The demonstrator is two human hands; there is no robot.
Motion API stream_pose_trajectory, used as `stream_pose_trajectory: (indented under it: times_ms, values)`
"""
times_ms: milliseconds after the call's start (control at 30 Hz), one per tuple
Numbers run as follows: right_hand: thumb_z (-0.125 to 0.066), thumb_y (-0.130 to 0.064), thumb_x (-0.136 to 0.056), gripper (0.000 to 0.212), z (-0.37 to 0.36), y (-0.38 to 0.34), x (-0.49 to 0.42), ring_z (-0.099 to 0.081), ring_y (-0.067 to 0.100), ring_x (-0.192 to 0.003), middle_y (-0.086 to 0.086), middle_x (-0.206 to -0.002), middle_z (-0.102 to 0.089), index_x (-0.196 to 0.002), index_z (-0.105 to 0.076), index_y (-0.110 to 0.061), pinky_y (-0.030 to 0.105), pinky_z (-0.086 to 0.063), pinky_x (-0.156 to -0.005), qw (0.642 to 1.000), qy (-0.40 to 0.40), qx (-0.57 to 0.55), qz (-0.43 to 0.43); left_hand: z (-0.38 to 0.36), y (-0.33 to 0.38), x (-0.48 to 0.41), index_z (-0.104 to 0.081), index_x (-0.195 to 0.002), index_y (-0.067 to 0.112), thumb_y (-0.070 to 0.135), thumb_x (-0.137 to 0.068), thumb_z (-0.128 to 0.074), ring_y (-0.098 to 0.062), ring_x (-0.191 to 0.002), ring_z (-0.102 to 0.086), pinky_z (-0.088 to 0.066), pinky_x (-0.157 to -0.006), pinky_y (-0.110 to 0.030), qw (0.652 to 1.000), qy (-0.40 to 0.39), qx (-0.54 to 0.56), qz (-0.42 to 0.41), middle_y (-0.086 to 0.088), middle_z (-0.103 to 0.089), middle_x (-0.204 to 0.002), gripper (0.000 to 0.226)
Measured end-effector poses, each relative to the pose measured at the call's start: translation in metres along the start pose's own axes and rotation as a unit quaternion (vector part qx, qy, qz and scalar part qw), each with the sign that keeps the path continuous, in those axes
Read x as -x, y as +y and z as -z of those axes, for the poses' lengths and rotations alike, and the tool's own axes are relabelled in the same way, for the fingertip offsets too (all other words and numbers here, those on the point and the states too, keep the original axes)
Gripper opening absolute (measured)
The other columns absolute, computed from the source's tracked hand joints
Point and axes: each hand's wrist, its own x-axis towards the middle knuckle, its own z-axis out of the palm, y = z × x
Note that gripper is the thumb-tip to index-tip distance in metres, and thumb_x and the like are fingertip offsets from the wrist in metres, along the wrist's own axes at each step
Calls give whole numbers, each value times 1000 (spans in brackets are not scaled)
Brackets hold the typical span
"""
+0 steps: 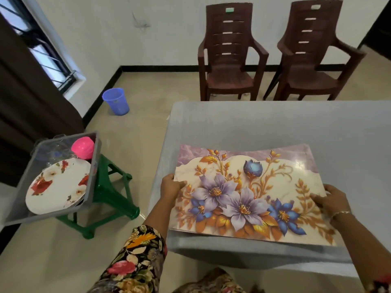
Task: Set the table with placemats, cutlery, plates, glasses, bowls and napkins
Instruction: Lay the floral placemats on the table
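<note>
A floral placemat [243, 193] with purple and blue flowers lies near the front left corner of the grey-covered table [275, 123]; edges of more mats show under it. My left hand [171, 187] pinches its left edge, thumb on top. My right hand [332, 199] grips its right edge, fingers over the top. A grey crate [94, 166] to the left holds white flowered plates [57, 187], a pink bowl [83, 147] and clear glasses [53, 151].
The crate sits on a green plastic stool [112, 199] left of the table. Two brown plastic chairs [228, 53] [311, 51] stand beyond the table's far edge. A blue bucket [116, 101] stands on the floor by the wall. A dark curtain hangs at far left.
</note>
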Motion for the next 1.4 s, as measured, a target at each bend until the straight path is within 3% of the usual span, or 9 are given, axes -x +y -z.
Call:
stream_pose_trajectory:
  times_ms: [100, 167, 233, 333, 433, 600, 1033, 1167, 1400]
  values:
    - [-64, 8, -78, 41, -4, -4, -10, -53, 28, -81, 20, -97, -59, -117, -54, 7, 11, -44, -41, 1000, -11, -1, 14, 2, -4, 3, -59, -85, 0, -5, -77, -68, -25, -69, -53, -43, -59, -31, 1000, 30, -7, -2, -33, -65, -97, 13]
    - [-63, 8, -79, 40, -9, -8, -8, -54, 28, -83, 24, -101, -60, -118, -54, 7, 27, -51, -60, 1000, -22, -4, 14, 6, -8, 2, -58, -86, -3, -2, -78, -68, -25, -67, -53, -43, -62, -34, 999, 48, -19, 3, -30, -65, -89, 13]
    - [-62, 8, -79, 40, -14, -12, -5, -53, 29, -85, 24, -105, -60, -118, -54, 7, 38, -48, -78, 999, -30, -5, 22, 11, -9, 0, -59, -89, -4, -2, -79, -68, -24, -60, -51, -43, -59, -32, 998, 65, -22, 4, -27, -63, -79, 14]
    - [-62, 7, -80, 42, -21, -15, -5, -54, 30, -86, 20, -102, -58, -121, -51, 5, 43, -47, -83, 999, -37, -2, 29, 16, -11, 0, -58, -98, -10, -2, -80, -67, -23, -47, -45, -40, -49, -27, 996, 78, -33, 9, -12, -54, -63, 22]
    - [-65, 4, -78, 48, -27, -16, -4, -59, 38, -93, 23, -107, -59, -123, -49, -2, 51, -49, -88, 1000, -26, -1, 17, 19, -13, -2, -59, -98, -10, -1, -80, -67, -27, -55, -50, -47, -57, -39, 995, 86, -53, 3, -28, -60, -75, 22]
    - [-67, -2, -78, 46, -40, -15, 1, -61, 42, -94, 27, -108, -62, -121, -52, -3, 50, -49, -89, 999, -20, 28, 27, 28, -12, -8, -63, -104, -6, 2, -80, -69, -50, -85, -62, -53, -71, -48, 990, 110, -85, -3, -32, -66, -94, 26]
    - [-73, -4, -74, 38, -46, -15, 2, -62, 41, -94, 24, -106, -66, -110, -65, -2, 41, -46, -85, 997, 34, 60, 18, 25, -8, -5, -58, -106, 0, 10, -77, -74, -38, -88, -64, -54, -77, -45, 975, 160, -154, -2, -22, -65, -103, 35]
    - [-76, -7, -72, 33, -47, -18, 0, -63, 39, -91, 24, -102, -67, -104, -67, -4, 40, -48, -82, 996, 59, 66, 2, 19, -4, 0, -59, -113, 5, 21, -79, -74, -33, -99, -59, -46, -73, -35, 954, 188, -232, 7, -16, -61, -110, 40]
    - [-76, -10, -74, 33, -46, -19, -1, -61, 40, -93, 24, -104, -66, -103, -66, -1, 40, -47, -80, 994, 69, 82, -2, 13, -3, 5, -54, -119, 7, 23, -81, -72, -33, -110, -53, -45, -85, -43, 940, 201, -276, 4, -16, -56, -119, 45]
